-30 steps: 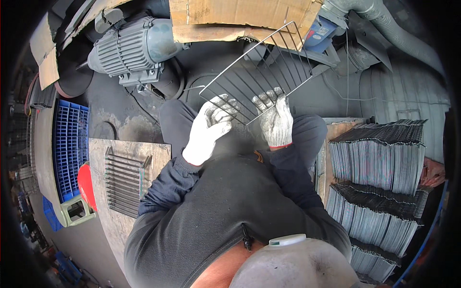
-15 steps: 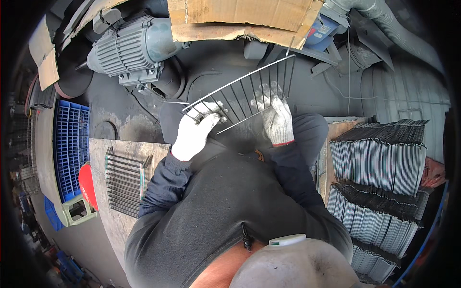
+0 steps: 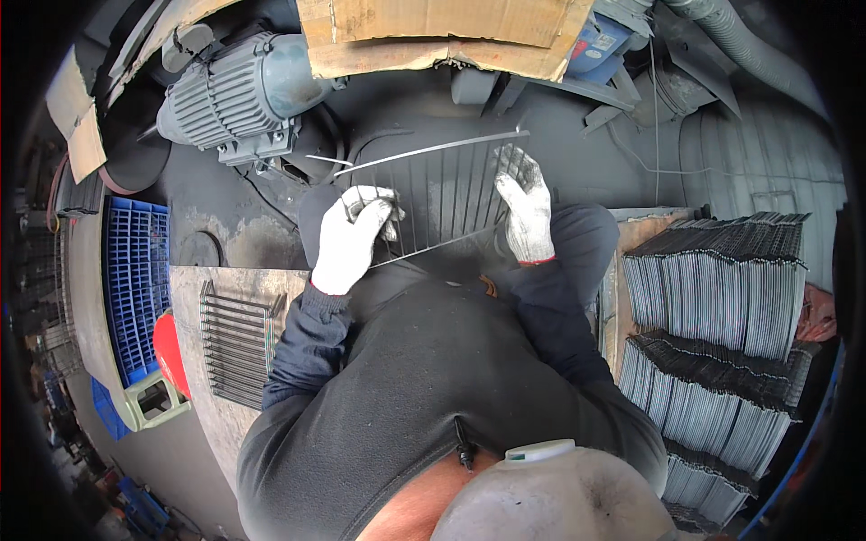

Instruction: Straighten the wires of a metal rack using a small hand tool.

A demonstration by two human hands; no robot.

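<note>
Between my gloved hands hangs a wire rack (image 3: 433,148), a frame with thin parallel cross wires and short bent ends. My left hand (image 3: 354,236) in a white knit glove grips the rack's left end, its fingers curled round the wires and the thumb on top. At the right end my right hand (image 3: 525,206), also gloved, closes on the edge wires with thumb and fingers. The rack is held tilted above my lap. On the board at my left lies a small pile of similar wire racks (image 3: 239,343).
Tall stacks of wire racks (image 3: 713,293) stand at the right. Ahead are a grey electric motor (image 3: 230,95) and a cardboard sheet (image 3: 442,56). A blue plastic crate (image 3: 137,279), a red round thing (image 3: 170,352) and a pale green stool (image 3: 155,401) are at the left.
The rack has turned in my hands: its upper right corner has dropped and its long edge lies more level. My left hand has shifted slightly left and nearer; the right has risen against the end.
</note>
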